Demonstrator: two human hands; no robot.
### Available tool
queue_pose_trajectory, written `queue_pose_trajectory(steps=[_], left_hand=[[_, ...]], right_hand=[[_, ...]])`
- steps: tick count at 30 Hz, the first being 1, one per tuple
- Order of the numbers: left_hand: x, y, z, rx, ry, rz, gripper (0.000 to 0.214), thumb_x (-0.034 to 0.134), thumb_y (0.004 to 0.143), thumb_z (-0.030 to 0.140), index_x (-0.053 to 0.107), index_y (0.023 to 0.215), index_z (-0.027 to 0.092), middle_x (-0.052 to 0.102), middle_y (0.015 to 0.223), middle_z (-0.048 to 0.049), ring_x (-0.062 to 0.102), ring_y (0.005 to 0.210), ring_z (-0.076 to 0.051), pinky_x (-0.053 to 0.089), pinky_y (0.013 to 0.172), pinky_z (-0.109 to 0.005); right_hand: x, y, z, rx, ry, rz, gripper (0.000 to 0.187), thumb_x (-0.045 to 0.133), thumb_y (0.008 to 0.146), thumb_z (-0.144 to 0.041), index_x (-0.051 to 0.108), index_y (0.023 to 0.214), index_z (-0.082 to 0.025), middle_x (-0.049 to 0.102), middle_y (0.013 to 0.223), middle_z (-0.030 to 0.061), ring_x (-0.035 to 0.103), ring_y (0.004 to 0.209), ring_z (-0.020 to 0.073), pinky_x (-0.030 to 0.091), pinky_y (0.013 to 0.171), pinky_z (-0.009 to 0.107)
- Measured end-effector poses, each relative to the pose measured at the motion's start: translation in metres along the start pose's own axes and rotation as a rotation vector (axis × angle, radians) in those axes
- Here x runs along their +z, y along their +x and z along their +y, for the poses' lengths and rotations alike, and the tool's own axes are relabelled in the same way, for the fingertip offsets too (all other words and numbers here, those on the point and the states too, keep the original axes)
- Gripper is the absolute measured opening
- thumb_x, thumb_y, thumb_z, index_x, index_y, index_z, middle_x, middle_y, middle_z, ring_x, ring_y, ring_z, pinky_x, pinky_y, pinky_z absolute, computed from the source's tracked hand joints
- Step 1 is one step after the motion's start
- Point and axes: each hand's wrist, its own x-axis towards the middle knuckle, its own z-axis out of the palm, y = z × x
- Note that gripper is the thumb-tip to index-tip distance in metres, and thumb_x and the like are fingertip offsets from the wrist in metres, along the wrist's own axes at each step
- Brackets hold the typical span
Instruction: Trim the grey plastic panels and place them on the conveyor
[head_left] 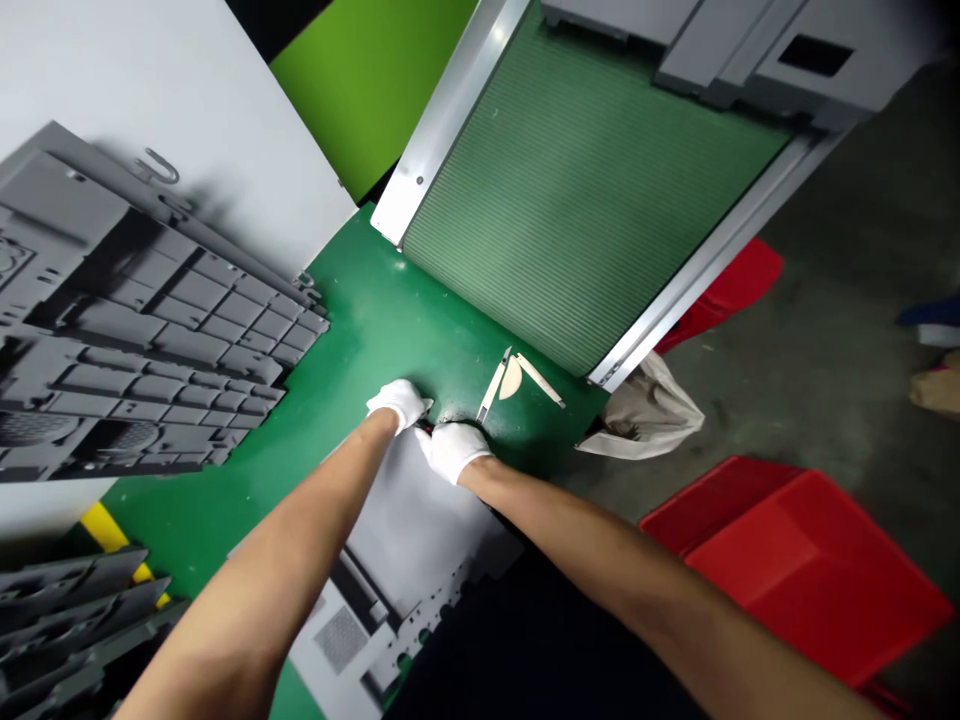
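Observation:
Both my hands wear white gloves and meet at the far edge of a grey plastic panel [420, 510] lying in front of me. My left hand [400, 402] is closed at the panel's far corner; what its fingers grip is too small to tell. Close beside it, my right hand [456, 450] is curled shut, with a small dark and red bit showing by its thumb, not clear enough to name. Just beyond lie a pale utility knife [493, 387], a cream half-round piece [511, 380] and a second slim pale tool [541, 380].
A green ribbed conveyor belt [592, 190] with metal side rails comes down to the green table [360, 300]. Grey moulded panels [165, 340] lean at the left. To the right are a pale bag [645, 415] and a red bin [810, 570]. Grey parts [720, 50] sit on the belt.

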Motion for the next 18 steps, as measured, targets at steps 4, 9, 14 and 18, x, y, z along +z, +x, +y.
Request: queue_pose_trajectory(steps=[4,9,14,18], left_hand=[[-0.024,-0.037,-0.022,0.313,-0.170,-0.041,0.044,0.064,0.080,0.063,0.074,0.072,0.021,0.072,0.096,-0.0109,0.066,0.096,-0.025,0.052,0.093,-0.033],[-0.030,-0.047,-0.032,0.417,-0.293,-0.064,0.043,0.064,0.083,0.060,0.073,0.069,0.020,0.068,0.090,-0.0097,0.064,0.090,-0.023,0.053,0.088,-0.033],[-0.010,-0.015,-0.015,-0.007,0.035,0.009,0.042,0.076,0.068,0.059,0.065,0.053,0.021,0.064,0.064,-0.0114,0.066,0.080,-0.029,0.053,0.080,-0.039],[0.001,0.010,-0.002,-0.186,0.125,0.052,0.051,0.087,0.049,0.046,0.043,0.035,0.025,0.046,0.043,-0.0099,0.068,0.078,-0.042,0.051,0.071,-0.047]], right_hand=[[-0.002,0.001,0.000,-0.035,0.044,-0.009,0.061,0.031,0.106,-0.050,0.076,0.101,-0.009,0.077,0.097,0.0235,0.076,0.093,0.0329,0.057,0.080,0.043],[-0.002,-0.002,-0.006,-0.032,0.019,0.012,0.060,0.031,0.106,-0.048,0.075,0.100,-0.008,0.077,0.094,0.0227,0.076,0.091,0.0328,0.057,0.079,0.042],[-0.005,-0.009,-0.015,-0.031,-0.028,0.012,0.064,0.025,0.107,-0.046,0.074,0.102,-0.005,0.075,0.097,0.0251,0.075,0.093,0.0331,0.055,0.077,0.040],[-0.011,-0.013,-0.019,-0.021,-0.054,-0.085,0.066,0.018,0.108,-0.041,0.068,0.117,0.000,0.072,0.109,0.0301,0.072,0.104,0.0341,0.054,0.084,0.040]])
